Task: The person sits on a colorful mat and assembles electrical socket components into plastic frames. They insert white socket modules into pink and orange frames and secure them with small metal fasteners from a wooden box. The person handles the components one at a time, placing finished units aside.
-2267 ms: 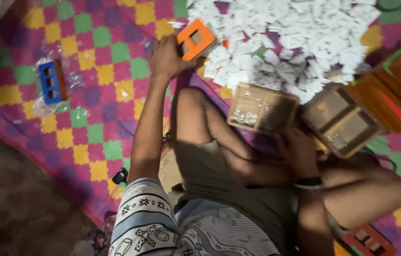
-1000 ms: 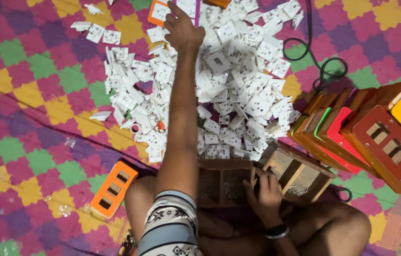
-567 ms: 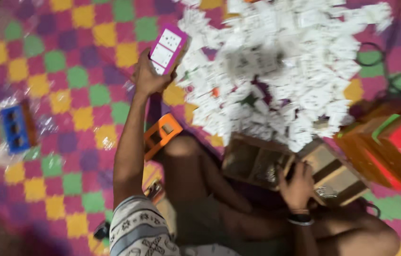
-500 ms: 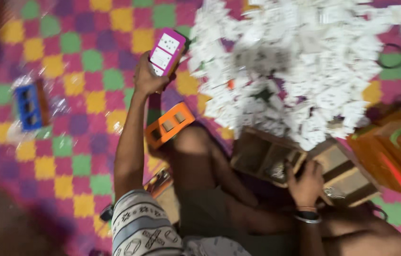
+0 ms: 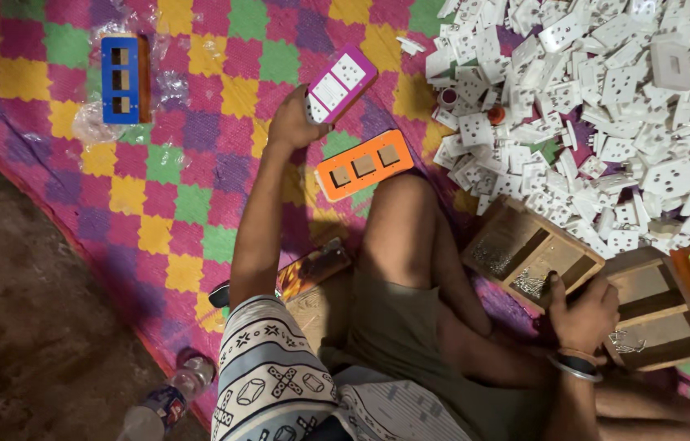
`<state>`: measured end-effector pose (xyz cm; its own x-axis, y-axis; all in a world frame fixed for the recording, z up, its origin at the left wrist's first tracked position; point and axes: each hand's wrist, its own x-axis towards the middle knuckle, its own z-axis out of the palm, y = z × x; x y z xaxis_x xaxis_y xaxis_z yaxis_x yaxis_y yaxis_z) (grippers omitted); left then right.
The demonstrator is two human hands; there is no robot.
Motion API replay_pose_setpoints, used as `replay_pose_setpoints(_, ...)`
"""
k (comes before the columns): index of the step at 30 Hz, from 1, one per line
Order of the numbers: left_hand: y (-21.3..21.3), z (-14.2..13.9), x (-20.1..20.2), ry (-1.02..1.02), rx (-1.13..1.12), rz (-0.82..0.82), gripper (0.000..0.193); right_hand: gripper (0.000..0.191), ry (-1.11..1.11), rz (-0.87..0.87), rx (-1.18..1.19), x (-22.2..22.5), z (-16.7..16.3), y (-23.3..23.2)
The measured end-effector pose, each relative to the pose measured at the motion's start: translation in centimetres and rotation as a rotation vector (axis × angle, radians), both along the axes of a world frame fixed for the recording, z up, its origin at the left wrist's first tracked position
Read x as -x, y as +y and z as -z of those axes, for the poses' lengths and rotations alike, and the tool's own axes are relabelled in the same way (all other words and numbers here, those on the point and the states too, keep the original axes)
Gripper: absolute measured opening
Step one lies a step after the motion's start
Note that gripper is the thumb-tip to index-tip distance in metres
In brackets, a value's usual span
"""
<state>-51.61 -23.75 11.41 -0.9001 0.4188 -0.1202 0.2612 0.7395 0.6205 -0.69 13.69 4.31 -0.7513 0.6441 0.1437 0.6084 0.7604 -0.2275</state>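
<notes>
Left hand (image 5: 294, 124) gripping magenta switch plate (image 5: 341, 84), sockets fitted. Right hand (image 5: 583, 310) digging in wooden screw tray (image 5: 531, 255), probably pinching something. Orange plate (image 5: 364, 164) empty, white socket pile (image 5: 606, 106) huge.

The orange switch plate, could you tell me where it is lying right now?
The orange switch plate lies flat on the checkered mat, just below the left hand holding the pink plate, beside the raised knee and left of the white socket pile.
</notes>
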Motion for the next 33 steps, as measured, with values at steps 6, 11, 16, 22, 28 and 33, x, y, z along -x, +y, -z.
replay_pose_setpoints(6, -0.7, 0.7, 0.3, -0.070, 0.114, -0.007, 0.080, 0.063, -0.031, 0.009, 0.012, -0.2, -0.2, -0.5)
replay_pose_setpoints(11, -0.7, 1.0, 2.6, 0.027, 0.204, 0.108, 0.076, 0.062, -0.017, -0.005, 0.020, 0.3, -0.8, -0.5)
replay_pose_setpoints(16, 1.7, 1.6, 4.6, -0.027, 0.202, 0.148, 0.067, 0.061, -0.058, 0.079, 0.020, 1.2, -1.5, -0.3)
replay_pose_setpoints(22, 6.2, 0.1, 5.7, 0.022, 0.389, 0.157, 0.086, 0.063, -0.018, 0.109, 0.027, 2.9, -2.6, 1.0)
replay_pose_setpoints(28, 28.0, 2.1, 5.9, 0.624, -0.155, 0.343, 0.083, 0.054, -0.048, 0.153, -0.056, 4.6, -1.8, 3.8)
replay_pose_setpoints(33, 57.0, 3.3, 2.9, 0.638, -0.529, 0.452, 0.072, 0.043, -0.108, 0.208, -0.077, 5.3, 0.1, 6.4)
